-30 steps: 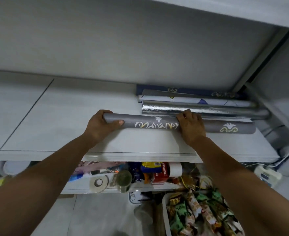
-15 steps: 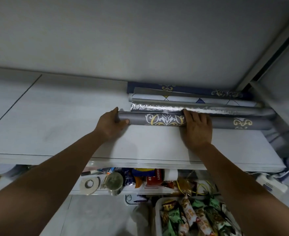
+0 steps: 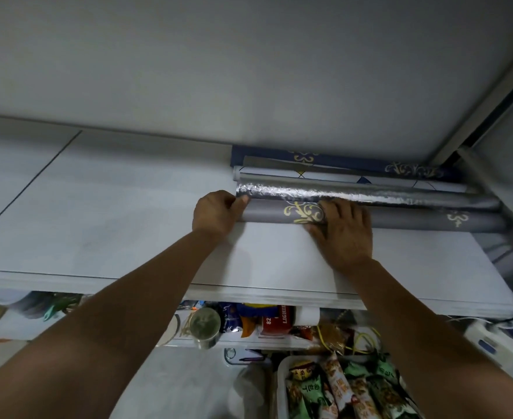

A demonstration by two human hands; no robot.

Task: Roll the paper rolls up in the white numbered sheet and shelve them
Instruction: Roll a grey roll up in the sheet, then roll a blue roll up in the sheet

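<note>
Up on the white shelf (image 3: pixel 113 213), we had both hands on the grey roll (image 3: pixel 415 220), the one printed with gold ornaments. It lay lengthwise along the far right part of the shelf, its right end close to the side wall. Our left hand (image 3: pixel 216 214) gripped the roll's left end, fingers curled around it and the thumb lying on top near the edge. Our right hand (image 3: pixel 344 234) rested across the middle of the roll, fingers fairly straight and laid over its top, the thumb low on the near side.

Just behind the grey roll, touching it along its length, lay a crinkled silver roll (image 3: pixel 370 193). Farther back were a white roll (image 3: pixel 334 176) with a thin line pattern and a dark blue roll (image 3: pixel 340 160) with gold ornaments against the back wall.

Below the shelf's near edge we saw a lower shelf carrying a metal tin (image 3: pixel 204 325) and a red box (image 3: pixel 275 322), and lower still a white basket (image 3: pixel 281 376) filled with snack packets. A white power strip (image 3: pixel 491 340) sat at the right.
</note>
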